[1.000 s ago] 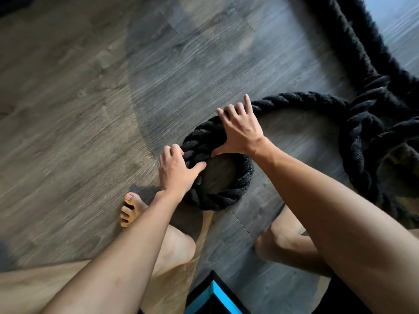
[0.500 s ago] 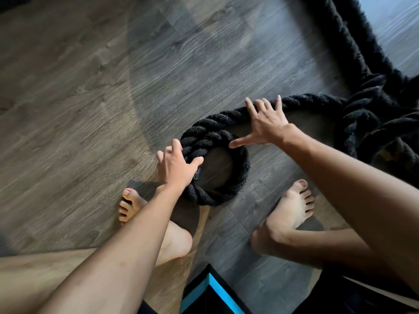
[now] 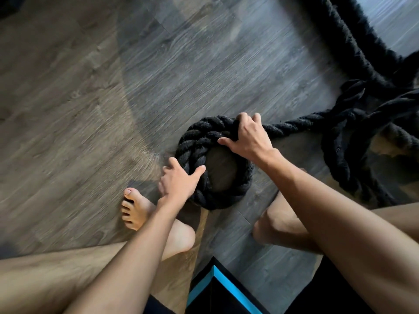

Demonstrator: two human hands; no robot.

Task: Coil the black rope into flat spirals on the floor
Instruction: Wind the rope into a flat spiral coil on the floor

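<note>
A thick black twisted rope (image 3: 294, 125) lies on the grey wood floor. Part of it forms a small ring-shaped coil (image 3: 235, 196) with a bare patch of floor in its middle. My left hand (image 3: 179, 180) grips the coil's left side, thumb hooked over the inner edge. At the coil's top, my right hand (image 3: 247, 137) is closed over the rope where the loose strand runs in from the right. On the left side the coil shows two or three turns lying side by side.
Loose rope lies in a tangled heap (image 3: 367, 141) at the right and trails off to the top right. My bare left foot (image 3: 133, 211) rests just left of the coil; my right foot (image 3: 274, 227) is below it. Bare floor (image 3: 158, 64) spreads to the upper left.
My right hand has pulled back left along the rope to the coil's top, drawing the strand closer around the ring. The left hand has stayed on the coil's left side.
</note>
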